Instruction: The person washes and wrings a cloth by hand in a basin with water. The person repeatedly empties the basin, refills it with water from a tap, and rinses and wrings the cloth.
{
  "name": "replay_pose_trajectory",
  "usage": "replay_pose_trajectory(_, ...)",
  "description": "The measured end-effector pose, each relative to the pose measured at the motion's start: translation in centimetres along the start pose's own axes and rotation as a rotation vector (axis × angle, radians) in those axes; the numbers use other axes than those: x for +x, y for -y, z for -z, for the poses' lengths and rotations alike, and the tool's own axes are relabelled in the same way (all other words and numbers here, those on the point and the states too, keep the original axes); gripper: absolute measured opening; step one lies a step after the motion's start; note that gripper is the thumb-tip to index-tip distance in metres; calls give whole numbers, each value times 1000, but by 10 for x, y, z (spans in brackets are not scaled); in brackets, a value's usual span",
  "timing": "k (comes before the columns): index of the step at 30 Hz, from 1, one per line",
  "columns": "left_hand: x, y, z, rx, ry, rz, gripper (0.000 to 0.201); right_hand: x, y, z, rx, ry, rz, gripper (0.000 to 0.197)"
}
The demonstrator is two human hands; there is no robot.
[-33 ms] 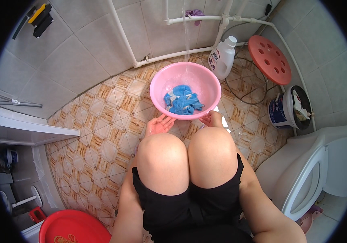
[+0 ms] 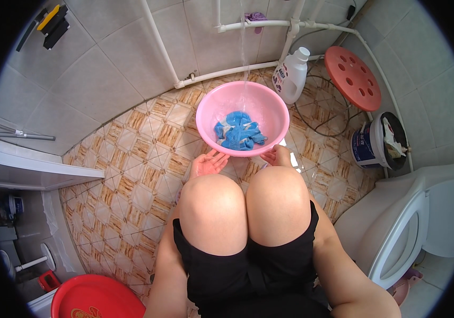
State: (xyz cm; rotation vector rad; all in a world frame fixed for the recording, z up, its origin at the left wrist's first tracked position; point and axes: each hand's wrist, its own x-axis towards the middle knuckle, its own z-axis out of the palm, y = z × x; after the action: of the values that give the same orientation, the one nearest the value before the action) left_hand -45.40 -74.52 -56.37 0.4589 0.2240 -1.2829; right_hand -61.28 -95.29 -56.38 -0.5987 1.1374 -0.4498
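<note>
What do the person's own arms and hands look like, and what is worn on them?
The left hand and the right hand wear no gloves. No sleeve shows on the visible parts of the left arm or right arm. The knees hide parts of both arms, so anything worn there cannot be told.

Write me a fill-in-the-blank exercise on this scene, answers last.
A thin clear stream of ____ falls into the round pink plastic basin.
The crumpled blue-and-white cloth lies ____ the basin.
The white plastic bottle stands to the basin's ____.
The bare left hand is turned palm ____ at the basin's rim.
Missing words: water; inside; right; up.
</note>
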Motion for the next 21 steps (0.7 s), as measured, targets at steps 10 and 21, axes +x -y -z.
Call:
replay_pose_trajectory(10, -1, 1, -1, 33, -22, -25, 64, -4, 2, -2, -9, 2, -19, 31)
replay_pose_trajectory(21, -1, 1, 0, 43, -26, -21, 63, -2, 0, -1, -10, 10, -19, 35)
